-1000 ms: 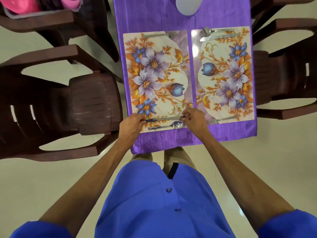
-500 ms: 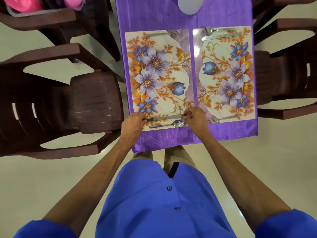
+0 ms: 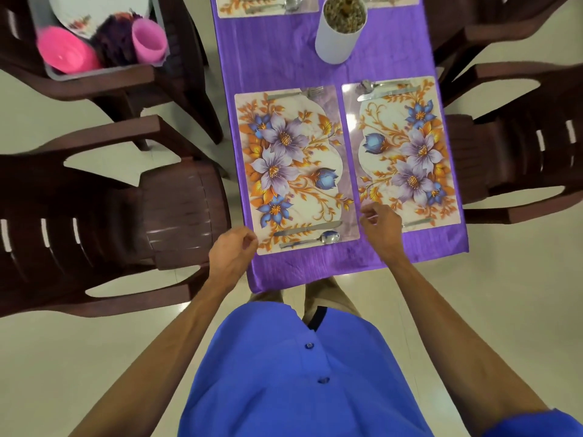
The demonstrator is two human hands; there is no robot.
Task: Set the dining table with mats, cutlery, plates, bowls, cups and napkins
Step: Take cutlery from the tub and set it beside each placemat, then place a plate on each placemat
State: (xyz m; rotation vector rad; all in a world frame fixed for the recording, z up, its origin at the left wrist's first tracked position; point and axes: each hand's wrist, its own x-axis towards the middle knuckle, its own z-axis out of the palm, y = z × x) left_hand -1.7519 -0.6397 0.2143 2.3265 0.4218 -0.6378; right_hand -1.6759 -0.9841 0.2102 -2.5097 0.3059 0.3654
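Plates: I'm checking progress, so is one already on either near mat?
No, the left mat and right mat carry only cutlery.

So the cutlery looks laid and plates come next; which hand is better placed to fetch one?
Probably the left hand. The tray with the plate sits on a chair on that side, while the right hand hovers over the right mat.

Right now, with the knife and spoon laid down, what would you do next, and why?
Probably reach the left hand to the tray on the chair for a plate. Both mats already hold cutlery but no plates, and neither hand holds anything.
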